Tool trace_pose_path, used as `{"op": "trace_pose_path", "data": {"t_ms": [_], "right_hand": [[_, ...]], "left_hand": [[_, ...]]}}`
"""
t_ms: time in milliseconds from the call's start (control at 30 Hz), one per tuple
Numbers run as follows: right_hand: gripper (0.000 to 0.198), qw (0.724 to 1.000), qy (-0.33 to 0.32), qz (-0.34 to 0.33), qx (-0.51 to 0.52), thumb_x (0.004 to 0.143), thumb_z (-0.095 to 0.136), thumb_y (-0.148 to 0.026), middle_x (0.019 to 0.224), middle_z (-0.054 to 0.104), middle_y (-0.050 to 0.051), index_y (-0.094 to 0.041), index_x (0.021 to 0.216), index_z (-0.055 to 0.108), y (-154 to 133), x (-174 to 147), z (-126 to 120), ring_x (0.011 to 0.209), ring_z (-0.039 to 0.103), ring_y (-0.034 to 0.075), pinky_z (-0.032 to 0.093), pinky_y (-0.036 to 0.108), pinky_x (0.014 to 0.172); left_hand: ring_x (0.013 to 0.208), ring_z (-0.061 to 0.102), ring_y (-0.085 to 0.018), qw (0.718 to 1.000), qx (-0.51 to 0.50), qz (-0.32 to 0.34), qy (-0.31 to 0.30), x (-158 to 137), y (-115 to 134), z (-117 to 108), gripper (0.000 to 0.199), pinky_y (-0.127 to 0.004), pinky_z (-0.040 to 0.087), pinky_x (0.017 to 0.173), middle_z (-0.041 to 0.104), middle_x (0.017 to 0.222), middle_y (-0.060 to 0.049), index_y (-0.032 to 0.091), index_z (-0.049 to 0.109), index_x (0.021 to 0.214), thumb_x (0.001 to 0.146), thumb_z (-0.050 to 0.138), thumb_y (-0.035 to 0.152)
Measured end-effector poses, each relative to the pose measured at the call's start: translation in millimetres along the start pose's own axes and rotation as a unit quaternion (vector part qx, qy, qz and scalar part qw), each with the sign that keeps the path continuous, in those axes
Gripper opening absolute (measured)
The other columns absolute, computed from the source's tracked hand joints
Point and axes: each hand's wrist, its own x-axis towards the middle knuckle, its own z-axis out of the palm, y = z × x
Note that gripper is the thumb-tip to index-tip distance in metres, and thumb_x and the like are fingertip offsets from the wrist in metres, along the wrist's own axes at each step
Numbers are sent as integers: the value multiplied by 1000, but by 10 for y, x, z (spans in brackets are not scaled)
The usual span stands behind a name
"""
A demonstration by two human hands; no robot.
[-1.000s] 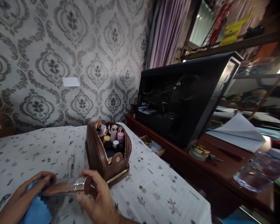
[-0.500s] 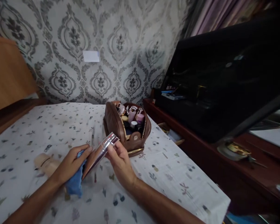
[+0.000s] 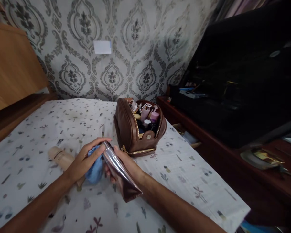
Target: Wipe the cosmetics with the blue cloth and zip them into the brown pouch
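Note:
A shiny rose-brown squeeze tube [image 3: 121, 171] lies slanted between my hands, its cap end up and its flat crimped end toward me. My right hand [image 3: 128, 165] is wrapped round the tube from the right side. In my left hand [image 3: 83, 160] is a crumpled blue cloth [image 3: 94, 166], pressed near the tube's cap. Just beyond stands a brown cosmetic bag [image 3: 126, 129], unzipped and full of small jars and bottles. A beige tube [image 3: 61, 157] rests on the sheet, partly hidden behind my left hand.
The white printed sheet [image 3: 179, 187] covers the surface under everything. Along the right runs a dark red wooden unit [image 3: 208, 168] with a large black panel [image 3: 247, 81] above it. An orange-brown wooden board [image 3: 12, 64] stands at the left, and patterned wallpaper [image 3: 135, 29] is behind.
The tube has been turned round: its crimped end pointed up and away before, and now points toward me. The blue cloth has moved up to the cap end. The view has shifted slightly.

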Motion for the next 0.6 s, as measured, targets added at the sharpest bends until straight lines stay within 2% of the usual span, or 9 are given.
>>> {"op": "trace_pose_path", "data": {"t_ms": [167,233,300,367,433,500,600], "right_hand": [[73,994,-73,80,16,91,40,-80,65,64,3,-13,80,67,-73,-13,-49,50,57,10,45,19,45],[72,990,-93,101,9,89,44,-80,61,62,2,-13,75,66,-87,-35,-51,45,52,9,43,18,43],[65,995,-72,65,-24,84,55,-78,59,62,-1,-14,79,66,-88,-55,-38,43,48,8,40,18,41],[58,996,-22,-6,-90,77,67,-74,60,62,-3,-16,87,64,-79,-67,-13,43,48,8,37,19,41],[56,984,24,-71,-160,73,74,-70,62,60,-6,-18,89,62,-66,-69,12,47,49,8,37,20,44],[53,970,38,-113,-211,73,76,-66,67,57,-6,-18,91,62,-56,-64,24,55,51,8,39,21,51],[55,954,51,-153,-253,72,81,-54,76,56,-6,-20,110,61,-52,-59,11,68,53,11,41,24,61]], "left_hand": [[84,63,-19,997,23,49,48,23,18,-18,41,-26,51,77,69,93,-2,22,67,109,92,53,57],[81,61,-18,997,32,54,47,29,27,-31,39,-25,50,75,66,90,-1,22,65,107,93,51,56],[76,58,-16,997,36,51,33,33,30,-41,37,-25,49,71,63,86,0,23,63,104,94,50,56],[73,56,-16,998,40,48,26,38,25,-49,37,-25,47,68,60,81,1,22,62,97,93,50,56],[70,53,-15,998,37,41,31,46,14,-55,37,-24,45,65,57,77,2,21,60,91,90,53,57],[66,49,-14,998,30,35,39,56,0,-62,38,-23,42,61,53,72,3,21,59,86,88,56,59],[64,47,-13,997,26,35,56,74,-19,-76,41,-23,40,59,51,68,4,20,57,79,87,57,60]]}}
